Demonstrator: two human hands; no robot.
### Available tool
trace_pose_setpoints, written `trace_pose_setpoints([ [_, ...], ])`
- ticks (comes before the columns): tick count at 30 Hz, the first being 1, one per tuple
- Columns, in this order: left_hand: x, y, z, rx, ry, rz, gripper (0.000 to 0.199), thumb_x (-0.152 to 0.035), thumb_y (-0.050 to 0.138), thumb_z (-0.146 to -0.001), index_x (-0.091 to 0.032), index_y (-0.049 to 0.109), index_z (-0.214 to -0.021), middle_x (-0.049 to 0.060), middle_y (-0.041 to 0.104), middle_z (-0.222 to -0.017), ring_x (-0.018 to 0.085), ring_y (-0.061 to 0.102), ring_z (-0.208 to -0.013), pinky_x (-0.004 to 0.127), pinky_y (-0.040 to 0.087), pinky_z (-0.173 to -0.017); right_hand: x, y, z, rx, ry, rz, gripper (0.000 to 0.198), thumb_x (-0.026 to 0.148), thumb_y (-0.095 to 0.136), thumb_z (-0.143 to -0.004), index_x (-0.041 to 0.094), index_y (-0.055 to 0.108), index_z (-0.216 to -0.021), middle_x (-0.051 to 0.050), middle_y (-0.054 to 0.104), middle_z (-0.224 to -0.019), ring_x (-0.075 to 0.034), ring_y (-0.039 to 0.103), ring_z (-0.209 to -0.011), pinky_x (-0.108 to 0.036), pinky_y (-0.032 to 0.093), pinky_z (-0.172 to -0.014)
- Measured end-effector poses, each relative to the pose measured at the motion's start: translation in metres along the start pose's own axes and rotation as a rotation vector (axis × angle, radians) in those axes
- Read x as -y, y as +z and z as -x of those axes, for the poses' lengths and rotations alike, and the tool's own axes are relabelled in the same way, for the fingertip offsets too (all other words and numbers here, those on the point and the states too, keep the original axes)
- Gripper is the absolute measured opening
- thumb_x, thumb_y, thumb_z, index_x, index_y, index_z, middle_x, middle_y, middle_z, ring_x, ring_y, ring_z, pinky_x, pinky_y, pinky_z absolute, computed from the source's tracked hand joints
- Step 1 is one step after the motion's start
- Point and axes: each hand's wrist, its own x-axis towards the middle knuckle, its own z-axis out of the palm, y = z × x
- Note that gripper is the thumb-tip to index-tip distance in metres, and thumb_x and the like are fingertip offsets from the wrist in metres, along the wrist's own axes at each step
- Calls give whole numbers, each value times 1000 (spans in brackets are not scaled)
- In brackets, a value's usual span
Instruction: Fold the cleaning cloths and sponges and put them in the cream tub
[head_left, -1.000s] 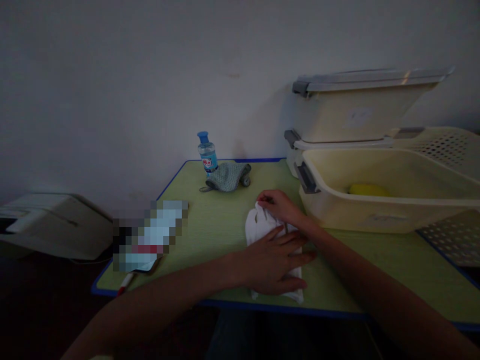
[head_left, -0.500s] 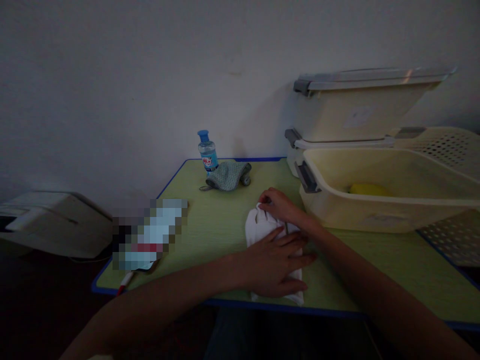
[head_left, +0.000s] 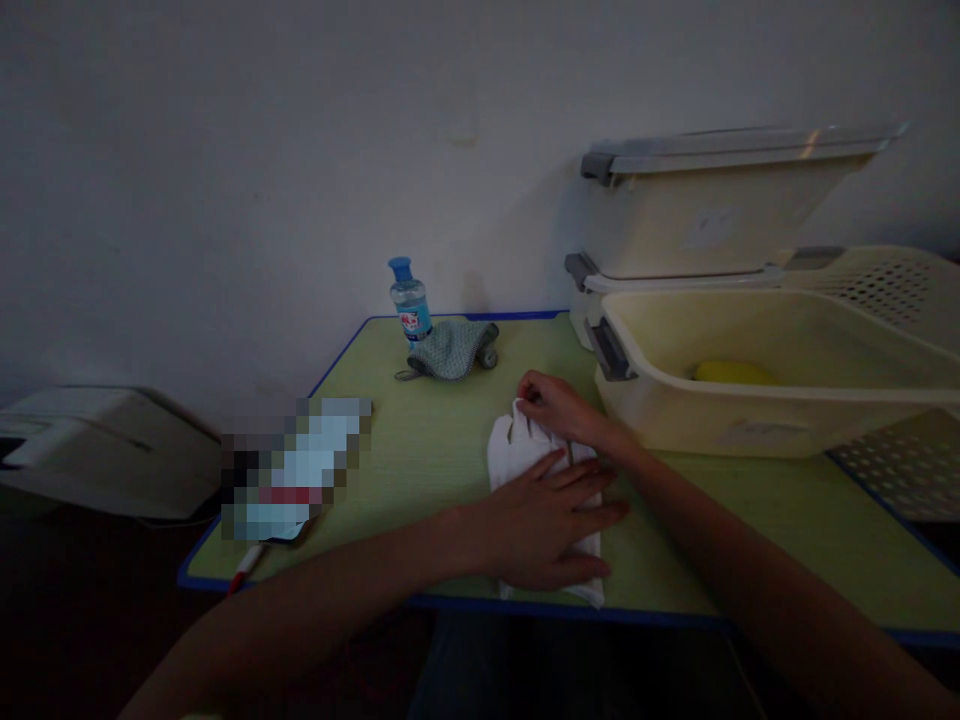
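Observation:
A white fabric glove (head_left: 506, 462) lies on the table near its front edge, its fingers pointing toward the wall. My left hand (head_left: 551, 525) rests flat across the glove's body, fingers spread out to the right. At the far end, my right hand (head_left: 559, 405) pinches the tip of one glove finger between thumb and fingertips. Part of the glove is hidden under my left hand and behind my right wrist.
On the green table (head_left: 420, 440), a lit phone (head_left: 315, 465) with a cable lies left. A blue-capped bottle (head_left: 410, 305) and a grey-green cloth (head_left: 454, 350) stand behind. At right, a cream bin (head_left: 750, 420) holds something yellow (head_left: 735, 373); lidded boxes (head_left: 720, 220) and a perforated basket (head_left: 892, 285) are beyond.
The pinched glove finger has been drawn slightly upward, away from the glove's other fingers. My left hand stays pressed in place. The whole view has shifted a little.

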Motion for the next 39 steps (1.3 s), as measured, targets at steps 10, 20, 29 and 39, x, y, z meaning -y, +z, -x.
trace_pose_setpoints([
  [10, -1, 5, 1, -21, -1, 8, 55, -45, 35, -89, -11, 36, -133, 18, 38, -139, 26, 24, -134, 45, 12, -110, -2, 6, -2, -80, -3, 46, 9, 12, 56, -76, 18, 50, -73, 1, 56, -68, -13, 51, -66, -25, 35, -64],
  [20, 0, 3, 2, -41, -15, 74, 53, -44, 42, -86, -13, 41, -129, 18, 35, -140, 26, 28, -133, 44, 19, -109, -10, 1, -6, -28, -20, -79, 6, 12, 58, -73, 16, 54, -73, 2, 59, -67, -10, 55, -62, -21, 41, -58],
  [29, 6, 11, 3, -267, -476, -88, 50, -37, 37, -88, -4, 42, -125, 19, 45, -132, 28, 40, -124, 41, 31, -104, -3, -11, 4, -138, -15, 49, 16, 5, 47, -76, 17, 50, -66, -3, 52, -72, -14, 49, -71, -26, 38, -69],
  [39, 9, 22, 7, -172, -586, -156, 66, -48, 31, -89, -1, 25, -135, 25, 26, -143, 31, 19, -135, 48, 23, -107, -2, -16, 11, -52, 77, -6, 17, 8, 56, -72, 18, 46, -62, 2, 49, -58, -11, 46, -56, -23, 35, -55],
])
